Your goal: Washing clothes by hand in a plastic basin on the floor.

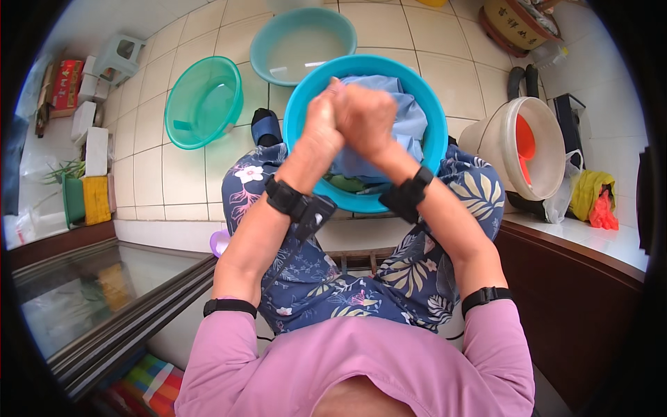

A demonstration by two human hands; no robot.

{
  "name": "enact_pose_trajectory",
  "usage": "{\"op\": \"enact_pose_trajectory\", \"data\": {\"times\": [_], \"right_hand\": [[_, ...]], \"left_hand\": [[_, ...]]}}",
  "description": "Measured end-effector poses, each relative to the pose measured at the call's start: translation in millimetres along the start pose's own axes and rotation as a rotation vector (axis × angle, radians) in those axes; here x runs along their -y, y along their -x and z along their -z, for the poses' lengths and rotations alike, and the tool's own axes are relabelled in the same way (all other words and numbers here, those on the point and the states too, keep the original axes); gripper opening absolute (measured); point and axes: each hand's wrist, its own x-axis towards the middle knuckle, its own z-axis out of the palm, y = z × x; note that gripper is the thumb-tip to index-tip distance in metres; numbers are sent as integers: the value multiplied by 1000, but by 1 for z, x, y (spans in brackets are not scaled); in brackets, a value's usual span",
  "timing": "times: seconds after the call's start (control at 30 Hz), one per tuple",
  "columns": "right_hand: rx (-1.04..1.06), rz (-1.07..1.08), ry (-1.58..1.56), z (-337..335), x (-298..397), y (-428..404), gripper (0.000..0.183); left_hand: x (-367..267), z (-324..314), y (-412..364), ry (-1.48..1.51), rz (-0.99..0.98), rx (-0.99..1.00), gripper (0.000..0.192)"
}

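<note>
My left hand (322, 117) and my right hand (366, 117) are pressed together, fingers curled, over a bright blue plastic basin (439, 130) between my knees. Both are closed on light blue cloth (409, 117), which bunches around and below them; the part inside my fists is hidden. The hands look slightly blurred. A patch of green fabric (344, 182) shows under the blue cloth, near the basin's close side.
Beyond stands a teal basin (348, 39) of cloudy water; left of it is a green basin (174, 125). At right a white bucket (487, 133) holding a red item (525, 138) tilts toward me. A glass-topped cabinet (151, 266) flanks my left, a brown wooden panel (563, 276) my right.
</note>
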Motion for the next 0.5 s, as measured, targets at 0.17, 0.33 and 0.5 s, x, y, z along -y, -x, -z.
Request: {"op": "enact_pose_trajectory", "data": {"times": [0.17, 0.33, 0.5], "right_hand": [[-109, -117, -24, -7, 10, 2, 23], [40, -274, 72, -8, -16, -3, 29], [-9, -135, 69, 4, 16, 7, 24]], "left_hand": [[1, 13, -12, 45, 30, 181, 21], [6, -14, 9, -15, 1, 25, 18], [-10, 3, 4, -141, 14, 120, 15]]}}
